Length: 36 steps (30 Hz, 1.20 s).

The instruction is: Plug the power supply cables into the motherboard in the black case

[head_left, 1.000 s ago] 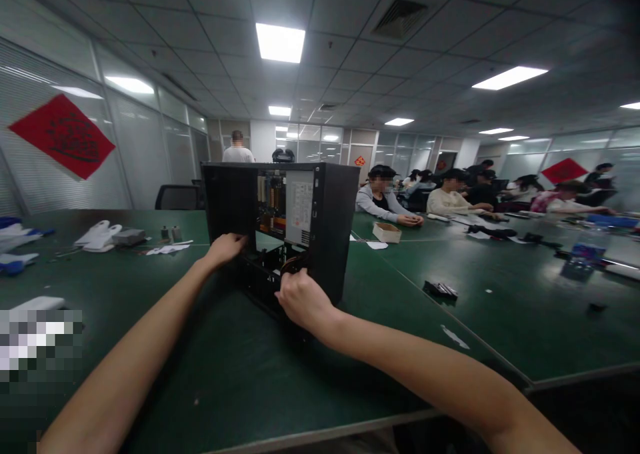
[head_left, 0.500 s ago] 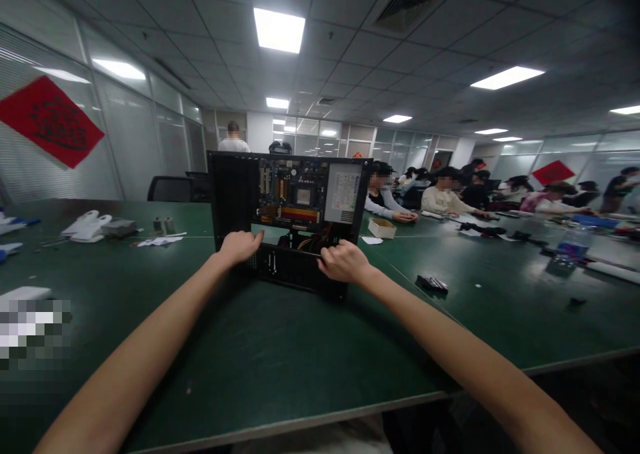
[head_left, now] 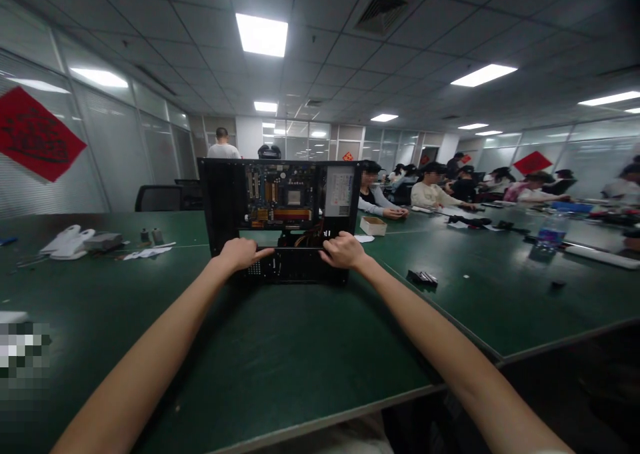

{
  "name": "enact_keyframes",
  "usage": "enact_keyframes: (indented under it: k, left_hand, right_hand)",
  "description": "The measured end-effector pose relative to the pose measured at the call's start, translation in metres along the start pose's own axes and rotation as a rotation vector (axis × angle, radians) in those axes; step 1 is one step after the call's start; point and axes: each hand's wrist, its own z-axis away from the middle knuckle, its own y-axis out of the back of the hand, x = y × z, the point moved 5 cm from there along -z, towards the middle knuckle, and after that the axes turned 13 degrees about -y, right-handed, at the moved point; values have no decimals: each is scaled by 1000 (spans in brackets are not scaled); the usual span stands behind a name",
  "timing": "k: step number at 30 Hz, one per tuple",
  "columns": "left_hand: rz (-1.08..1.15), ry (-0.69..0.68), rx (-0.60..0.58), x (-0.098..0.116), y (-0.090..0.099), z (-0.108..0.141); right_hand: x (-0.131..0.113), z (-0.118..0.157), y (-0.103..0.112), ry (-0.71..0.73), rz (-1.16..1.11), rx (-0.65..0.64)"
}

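A black computer case (head_left: 295, 267) stands on the green table, its open side facing me. Inside it a motherboard (head_left: 270, 191) sits at the upper middle, with a labelled power supply (head_left: 339, 191) at the upper right. Dark cables (head_left: 306, 239) hang below the board. My left hand (head_left: 243, 254) grips the inner edge of the lower panel at the left, its index finger stretched along that edge. At the right end of the same edge, my right hand (head_left: 344, 250) has its fingers curled over it. Fingertips behind the edge are hidden.
Left on the table (head_left: 300, 361) lie white gloves (head_left: 70, 242), a grey metal block (head_left: 103, 241) and paper (head_left: 149, 252). To the right are a small box (head_left: 373, 225), a black part (head_left: 423, 279) and a bottle (head_left: 551, 231). Several people sit beyond.
The case has turned slightly and its lower edge now looks level instead of slanting. My left index finger reaches further along the panel edge. The view has swung a little to the right.
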Motion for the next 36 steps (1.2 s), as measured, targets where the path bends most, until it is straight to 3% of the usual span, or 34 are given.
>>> enact_keyframes:
  k: [13,21,36]
  left_hand:
    - [-33,-120,-326,15,15,19]
    - [-19,-152,-340,15,17,22]
    - [109,-105,-386,14,22,32]
  right_hand:
    - [3,8,1,13,-9,76]
    - [3,9,-2,35,-11,148]
    - [-7,16,18,11,-1,56]
